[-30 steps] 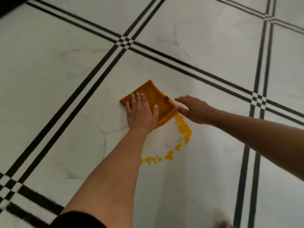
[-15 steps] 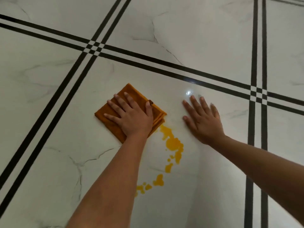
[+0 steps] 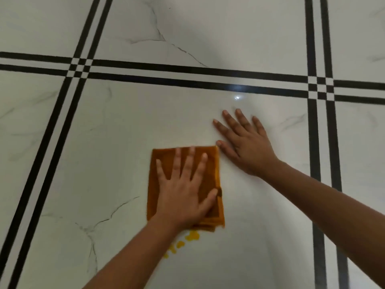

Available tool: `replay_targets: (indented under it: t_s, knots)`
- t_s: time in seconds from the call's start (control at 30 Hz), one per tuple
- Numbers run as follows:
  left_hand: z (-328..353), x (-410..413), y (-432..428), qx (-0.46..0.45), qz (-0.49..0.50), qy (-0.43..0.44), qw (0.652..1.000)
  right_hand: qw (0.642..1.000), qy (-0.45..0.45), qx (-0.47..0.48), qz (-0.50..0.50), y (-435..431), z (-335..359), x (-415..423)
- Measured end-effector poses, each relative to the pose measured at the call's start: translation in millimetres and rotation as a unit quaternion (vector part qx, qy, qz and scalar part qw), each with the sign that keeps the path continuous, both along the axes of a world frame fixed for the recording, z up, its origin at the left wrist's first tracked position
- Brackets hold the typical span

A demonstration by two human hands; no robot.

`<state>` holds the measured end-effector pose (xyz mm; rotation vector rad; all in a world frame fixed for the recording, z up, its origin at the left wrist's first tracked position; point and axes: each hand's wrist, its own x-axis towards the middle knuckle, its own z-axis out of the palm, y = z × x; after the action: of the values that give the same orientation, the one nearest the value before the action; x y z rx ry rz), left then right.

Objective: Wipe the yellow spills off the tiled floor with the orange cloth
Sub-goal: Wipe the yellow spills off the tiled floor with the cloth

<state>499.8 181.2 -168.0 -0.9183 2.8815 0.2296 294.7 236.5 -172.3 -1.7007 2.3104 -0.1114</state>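
The left hand [image 3: 183, 190] lies flat with fingers spread on the folded orange cloth [image 3: 212, 163], pressing it to the white tiled floor [image 3: 104, 153]; the cloth's long axis runs away from the wrist, along the fingers. The right hand [image 3: 245, 147], also spread, rests palm-down on bare tile just right of the cloth's far corner. Yellow spills [image 3: 192, 236] show beside the left wrist, at the cloth's near edge.

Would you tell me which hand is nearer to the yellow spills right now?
Left. The left hand presses flat on the orange cloth just above the yellow spills; the right hand rests on bare tile farther up and right.
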Motion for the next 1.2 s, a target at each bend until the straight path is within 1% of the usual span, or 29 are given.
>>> replay_targets:
  t_s: [0.03, 0.07, 0.1, 0.13, 0.17, 0.2, 0.23, 0.27, 0.33, 0.37, 0.4, 0.43, 0.47, 0.53, 0.57, 0.6, 0.67, 0.7, 0.73, 0.83, 0.87, 0.9, 0.93, 1.0, 1.03, 1.07, 1.13, 1.17, 1.2]
  knots:
    - [-1, 4, -2, -0.008, -0.050, -0.011, 0.999, 1.000, -0.004, 0.000, -0.001, -1, 1, 0]
    - [-3, 3, -17, -0.010, -0.056, -0.012, 0.998, 1.000, -0.006, -0.004, -0.013, 2, 2, 2]
    - [-3, -3, -36, -0.014, 0.004, -0.011, 1.000, 1.000, -0.007, -0.012, -0.025, 3, 4, 3]
    - [-2, -10, -53, -0.013, 0.105, -0.003, 0.994, 0.999, -0.014, -0.017, -0.033, 6, 6, 6]
    - [-1, -18, -59, -0.001, 0.195, -0.010, 0.981, 0.999, -0.026, -0.016, -0.036, 11, 7, 7]
    - [2, -24, -52, 0.007, 0.245, -0.012, 0.970, 0.999, -0.032, -0.014, -0.033, 17, 7, 8]
    - [3, -25, -34, 0.014, 0.237, 0.000, 0.971, 0.999, -0.031, -0.013, -0.026, 25, 7, 8]
    - [4, -23, -7, 0.026, 0.170, 0.016, 0.985, 0.999, -0.026, -0.014, -0.021, 34, 8, 8]
    - [5, -4, 36, 0.022, -0.005, -0.002, 1.000, 0.999, -0.029, -0.009, -0.028, 48, 7, 9]
    - [3, 1, 30, 0.016, -0.053, -0.007, 0.998, 0.999, -0.035, -0.008, -0.037, 53, 8, 9]
    - [-1, -2, 14, 0.006, -0.061, -0.005, 0.998, 0.998, -0.038, -0.011, -0.048, 59, 8, 10]
    - [-2, -10, -8, -0.012, -0.015, -0.005, 1.000, 0.997, -0.036, -0.016, -0.060, 62, 10, 11]
    - [-2, -21, -27, -0.016, 0.068, -0.003, 0.998, 0.997, -0.033, -0.018, -0.070, 67, 11, 11]
    - [0, -37, -33, 0.004, 0.210, -0.018, 0.977, 0.996, -0.033, -0.007, -0.079, 76, 11, 9]
    - [0, -40, -20, 0.011, 0.216, 0.001, 0.976, 0.996, -0.031, 0.001, -0.080, 81, 10, 6]
    - [0, -37, 1, 0.019, 0.169, 0.020, 0.985, 0.996, -0.027, 0.007, -0.079, 85, 10, 3]
    - [2, -24, 32, 0.012, 0.026, -0.003, 1.000, 0.997, -0.027, 0.014, -0.077, 89, 9, -2]
    - [1, -24, 24, 0.011, -0.014, -0.011, 1.000, 0.996, -0.030, 0.017, -0.077, 89, 9, -3]
    - [-1, -30, 6, 0.004, -0.011, -0.011, 1.000, 0.996, -0.032, 0.015, -0.080, 91, 9, -2]
    - [0, -61, -34, 0.010, 0.165, -0.023, 0.986, 0.994, -0.029, -0.001, -0.105, 95, 10, -4]
    - [-1, -65, -27, 0.004, 0.179, -0.012, 0.984, 0.993, -0.030, 0.001, -0.112, 97, 9, -7]
    - [-2, -66, -12, 0.008, 0.149, 0.011, 0.989, 0.993, -0.029, 0.001, -0.117, 99, 8, -12]
    - [-1, -61, 7, 0.013, 0.084, 0.015, 0.996, 0.992, -0.030, 0.002, -0.121, 100, 8, -16]
    - [2, -53, 20, 0.007, -0.032, -0.027, 0.999, 0.991, -0.034, 0.006, -0.130, 100, 7, -20]
    - [1, -60, 8, 0.006, -0.045, -0.034, 0.998, 0.991, -0.037, 0.007, -0.132, 100, 7, -20]
    - [-2, -74, -10, 0.005, -0.014, -0.034, 0.999, 0.991, -0.041, 0.006, -0.130, 100, 6, -19]
    - [-2, -105, -42, 0.011, 0.133, -0.009, 0.991, 0.992, -0.043, -0.003, -0.121, 100, 5, -17]
    - [-2, -117, -46, 0.017, 0.180, 0.001, 0.983, 0.992, -0.041, -0.004, -0.121, 102, 4, -17]
    - [-3, -123, -40, 0.017, 0.190, 0.010, 0.982, 0.992, -0.038, -0.004, -0.124, 103, 3, -19]
